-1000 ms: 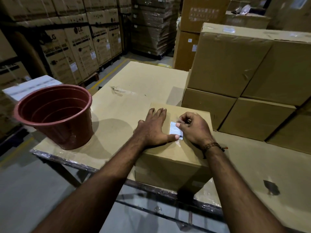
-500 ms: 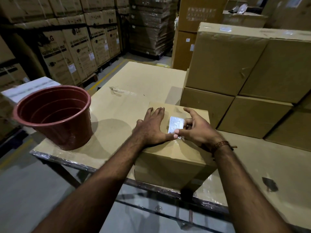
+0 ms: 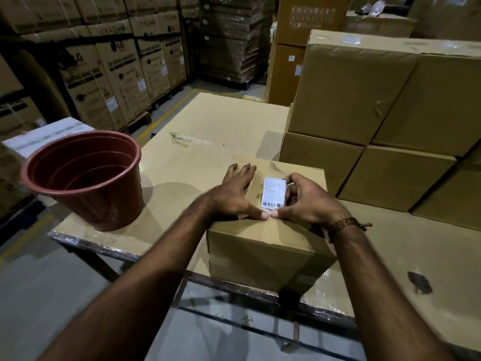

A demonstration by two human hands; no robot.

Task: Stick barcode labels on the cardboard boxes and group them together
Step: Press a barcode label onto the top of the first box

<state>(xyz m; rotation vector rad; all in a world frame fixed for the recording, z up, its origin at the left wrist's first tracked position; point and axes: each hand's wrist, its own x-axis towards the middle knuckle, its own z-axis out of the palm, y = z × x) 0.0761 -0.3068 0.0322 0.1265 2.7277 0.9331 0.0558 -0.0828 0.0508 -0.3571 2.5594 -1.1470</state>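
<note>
A small cardboard box (image 3: 268, 246) stands at the front edge of the cardboard-covered table (image 3: 208, 131). A white barcode label (image 3: 273, 191) lies on its top face, barcode end toward me. My left hand (image 3: 234, 196) lies flat on the box top to the left of the label, its thumb tip pressing just below the label's lower edge. My right hand (image 3: 309, 201) is curled along the label's right side, index tip at the upper right corner and thumb tip at the lower edge, meeting the left thumb.
Larger cardboard boxes (image 3: 364, 100) are stacked on the table to the right and behind. A reddish-brown plastic bucket (image 3: 86, 178) stands at the table's left front corner. Tall printed cartons (image 3: 109, 74) line the aisle on the left, beside a white box (image 3: 46, 134).
The label has gone from being held tilted by my right fingers to lying flat on the box top. Both thumbs have come together at its lower edge. The left hand stayed flat.
</note>
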